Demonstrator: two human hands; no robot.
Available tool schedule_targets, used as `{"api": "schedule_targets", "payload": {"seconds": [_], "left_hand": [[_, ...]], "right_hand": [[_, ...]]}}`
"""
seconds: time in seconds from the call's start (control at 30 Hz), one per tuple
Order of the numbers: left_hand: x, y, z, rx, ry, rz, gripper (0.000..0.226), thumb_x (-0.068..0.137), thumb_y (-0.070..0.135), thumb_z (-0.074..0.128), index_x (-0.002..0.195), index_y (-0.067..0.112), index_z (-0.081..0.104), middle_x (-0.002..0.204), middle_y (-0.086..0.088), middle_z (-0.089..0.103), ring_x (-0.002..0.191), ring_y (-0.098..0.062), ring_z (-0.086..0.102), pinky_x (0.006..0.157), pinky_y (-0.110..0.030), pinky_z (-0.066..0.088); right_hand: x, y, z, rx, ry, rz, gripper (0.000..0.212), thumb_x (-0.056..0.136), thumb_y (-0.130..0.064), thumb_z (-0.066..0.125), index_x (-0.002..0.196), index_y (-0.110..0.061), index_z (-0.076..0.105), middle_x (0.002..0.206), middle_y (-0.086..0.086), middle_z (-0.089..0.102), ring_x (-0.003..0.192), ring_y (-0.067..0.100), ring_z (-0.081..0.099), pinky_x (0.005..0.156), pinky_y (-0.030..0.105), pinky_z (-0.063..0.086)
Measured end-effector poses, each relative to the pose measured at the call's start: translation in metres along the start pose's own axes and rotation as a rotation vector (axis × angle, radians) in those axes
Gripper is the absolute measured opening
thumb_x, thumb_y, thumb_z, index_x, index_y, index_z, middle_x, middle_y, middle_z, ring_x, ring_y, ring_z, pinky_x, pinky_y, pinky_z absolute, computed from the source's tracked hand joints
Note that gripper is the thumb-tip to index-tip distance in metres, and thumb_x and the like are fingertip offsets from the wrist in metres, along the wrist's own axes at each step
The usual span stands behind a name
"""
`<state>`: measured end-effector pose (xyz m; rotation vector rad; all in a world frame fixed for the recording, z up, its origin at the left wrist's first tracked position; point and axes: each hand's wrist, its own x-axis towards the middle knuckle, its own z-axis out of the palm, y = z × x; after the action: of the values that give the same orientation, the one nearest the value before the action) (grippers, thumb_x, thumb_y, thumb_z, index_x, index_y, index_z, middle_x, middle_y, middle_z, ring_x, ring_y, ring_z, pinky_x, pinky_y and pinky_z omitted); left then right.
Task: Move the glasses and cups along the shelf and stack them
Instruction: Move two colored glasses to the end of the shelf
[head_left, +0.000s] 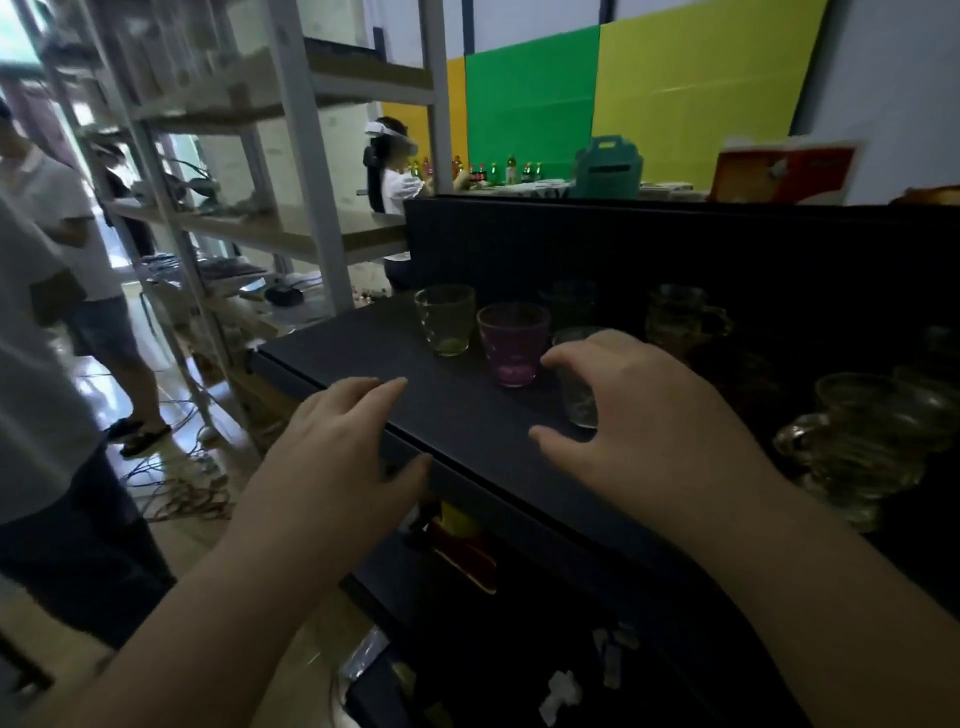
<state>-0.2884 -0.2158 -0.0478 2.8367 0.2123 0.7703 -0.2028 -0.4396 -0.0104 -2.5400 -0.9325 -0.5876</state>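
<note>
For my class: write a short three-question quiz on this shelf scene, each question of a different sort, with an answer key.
1. True or false: the purple glass is stacked inside the yellow-green glass.
2. Which hand reaches around the clear glass? A) left hand B) right hand C) neither
3. Fill in: the left hand rests on the front edge of the dark ____.

Key
1. False: they stand apart, side by side.
2. B: its fingers curve around the glass; whether they grip it cannot be told.
3. shelf
</note>
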Motion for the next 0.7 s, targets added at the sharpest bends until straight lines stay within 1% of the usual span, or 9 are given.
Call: {"api": "schedule_targets", "payload": {"seconds": [0.2, 0.27, 0.33, 0.4, 0.47, 0.53, 0.6, 0.7], "left_hand": [[0.082, -0.046, 0.037, -0.088, -0.043, 0.131, 0.072, 0.084, 0.053, 0.060, 0.148, 0.032, 0.032, 0.146, 0.009, 0.037, 0.135, -0.016, 0.031, 0.105, -0.034, 0.034], [0.113, -0.061, 0.046, -0.117, -0.080, 0.172, 0.073, 0.085, 0.054, 0.059, 0.148, 0.034, 0.030, 0.148, 0.011, 0.035, 0.136, -0.014, 0.030, 0.106, -0.032, 0.032], [0.145, -0.075, 0.055, -0.119, -0.092, 0.219, 0.074, 0.085, 0.054, 0.060, 0.149, 0.034, 0.029, 0.151, 0.010, 0.032, 0.138, -0.015, 0.028, 0.108, -0.033, 0.031], [0.176, -0.087, 0.065, -0.112, -0.081, 0.267, 0.076, 0.084, 0.052, 0.061, 0.150, 0.032, 0.029, 0.155, 0.005, 0.029, 0.141, -0.018, 0.024, 0.111, -0.036, 0.027], [0.205, -0.093, 0.074, -0.101, -0.078, 0.309, 0.078, 0.083, 0.052, 0.063, 0.150, 0.031, 0.028, 0.157, -0.001, 0.024, 0.143, -0.023, 0.020, 0.113, -0.040, 0.024], [0.231, -0.094, 0.081, -0.099, -0.127, 0.327, 0.083, 0.081, 0.055, 0.063, 0.151, 0.033, 0.024, 0.159, -0.003, 0.020, 0.144, -0.026, 0.016, 0.114, -0.043, 0.022], [0.250, -0.092, 0.087, -0.101, -0.207, 0.336, 0.087, 0.080, 0.058, 0.062, 0.152, 0.034, 0.019, 0.159, -0.003, 0.020, 0.144, -0.028, 0.019, 0.113, -0.045, 0.026], [0.266, -0.090, 0.095, -0.114, -0.281, 0.373, 0.089, 0.079, 0.061, 0.062, 0.151, 0.037, 0.016, 0.154, -0.001, 0.030, 0.134, -0.026, 0.036, 0.105, -0.044, 0.039]], "right_hand": [[0.053, -0.014, 0.026, -0.076, 0.023, 0.096, 0.053, 0.081, -0.053, 0.068, 0.129, -0.035, 0.054, 0.115, -0.014, 0.053, 0.106, 0.008, 0.052, 0.087, 0.032, 0.049], [0.074, -0.018, 0.033, -0.093, 0.014, 0.156, 0.055, 0.081, -0.054, 0.068, 0.130, -0.035, 0.054, 0.116, -0.014, 0.053, 0.106, 0.008, 0.052, 0.087, 0.033, 0.050], [0.093, -0.019, 0.040, -0.112, 0.017, 0.217, 0.057, 0.079, -0.057, 0.066, 0.130, -0.036, 0.054, 0.117, -0.014, 0.053, 0.107, 0.009, 0.052, 0.089, 0.034, 0.050], [0.110, -0.020, 0.048, -0.168, 0.011, 0.269, 0.062, 0.077, -0.063, 0.064, 0.131, -0.036, 0.053, 0.119, -0.012, 0.052, 0.109, 0.011, 0.053, 0.090, 0.035, 0.050], [0.125, -0.019, 0.055, -0.249, -0.026, 0.324, 0.072, 0.075, -0.070, 0.061, 0.137, -0.035, 0.048, 0.125, -0.010, 0.050, 0.113, 0.012, 0.051, 0.091, 0.036, 0.049], [0.140, -0.021, 0.063, -0.290, -0.093, 0.374, 0.082, 0.073, -0.076, 0.059, 0.142, -0.036, 0.042, 0.131, -0.009, 0.048, 0.117, 0.014, 0.049, 0.093, 0.038, 0.049], [0.153, -0.022, 0.070, -0.325, -0.139, 0.405, 0.089, 0.071, -0.081, 0.057, 0.145, -0.036, 0.038, 0.134, -0.007, 0.046, 0.119, 0.017, 0.049, 0.093, 0.041, 0.050], [0.167, -0.023, 0.076, -0.411, -0.187, 0.409, 0.093, 0.071, -0.084, 0.053, 0.147, -0.035, 0.036, 0.137, -0.004, 0.047, 0.119, 0.020, 0.051, 0.088, 0.039, 0.051]]}}
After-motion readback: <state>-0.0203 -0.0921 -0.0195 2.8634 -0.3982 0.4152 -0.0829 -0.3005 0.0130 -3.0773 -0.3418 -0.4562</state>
